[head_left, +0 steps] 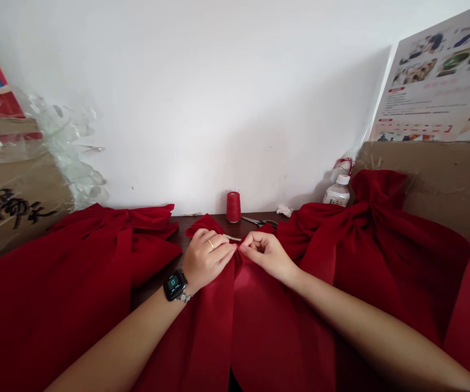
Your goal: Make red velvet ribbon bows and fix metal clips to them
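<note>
Red cloth (267,310) hangs down in front of me, gathered into a narrow bunch at its top. My left hand (208,256), with a ring and a dark watch (174,285) at the wrist, is closed on the left side of that bunch. Against its right side, my right hand (265,253) makes a pinch with thumb and forefinger. The two hands' fingertips nearly meet; any thread or needle between them is too small to tell. A slim, pale, shiny piece (233,238) shows just behind the fingertips; its kind is unclear.
Behind the hands stands a cone of red thread (233,208) with needles in its top. Scissors (259,221) lie right of it. Tied red cloth pieces (96,256) flank me, with another bundle (377,218) at right near a white-capped bottle (338,191). Cardboard boxes (10,185) rise at both sides.
</note>
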`<state>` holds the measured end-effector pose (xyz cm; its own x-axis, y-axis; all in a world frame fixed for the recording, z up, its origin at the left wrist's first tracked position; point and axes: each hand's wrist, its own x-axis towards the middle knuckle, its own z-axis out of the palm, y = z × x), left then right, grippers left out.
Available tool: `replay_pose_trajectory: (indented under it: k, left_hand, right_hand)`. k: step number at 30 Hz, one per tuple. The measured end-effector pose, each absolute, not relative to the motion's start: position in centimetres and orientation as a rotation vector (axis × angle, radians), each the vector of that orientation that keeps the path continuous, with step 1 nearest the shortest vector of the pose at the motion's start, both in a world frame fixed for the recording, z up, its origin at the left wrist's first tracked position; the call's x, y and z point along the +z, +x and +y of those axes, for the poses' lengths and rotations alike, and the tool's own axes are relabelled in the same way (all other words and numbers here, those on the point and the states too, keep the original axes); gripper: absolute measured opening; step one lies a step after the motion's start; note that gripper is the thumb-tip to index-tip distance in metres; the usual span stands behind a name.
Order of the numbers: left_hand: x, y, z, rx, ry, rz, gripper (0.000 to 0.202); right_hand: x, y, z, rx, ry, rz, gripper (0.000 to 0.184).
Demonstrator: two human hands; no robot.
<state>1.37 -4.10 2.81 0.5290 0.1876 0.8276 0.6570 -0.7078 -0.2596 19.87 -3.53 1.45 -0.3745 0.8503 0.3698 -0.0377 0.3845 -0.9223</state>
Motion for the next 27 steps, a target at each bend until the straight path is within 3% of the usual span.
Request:
replay_pose_trajectory:
  k: [15, 27]
  left_hand:
    - [2.88, 1.49, -4.14, -1.24, -2.228, -0.769, 0.011]
    - [2.68, 1.51, -4.47, -1.25, -2.21, -0.568, 0.01]
  right_hand:
    - [1.85, 20.19, -3.54, 1.004, -0.818, -1.489, 0.032]
    - [1.57, 19.85, -4.17, 1.12, -0.613, -1.783, 0.031]
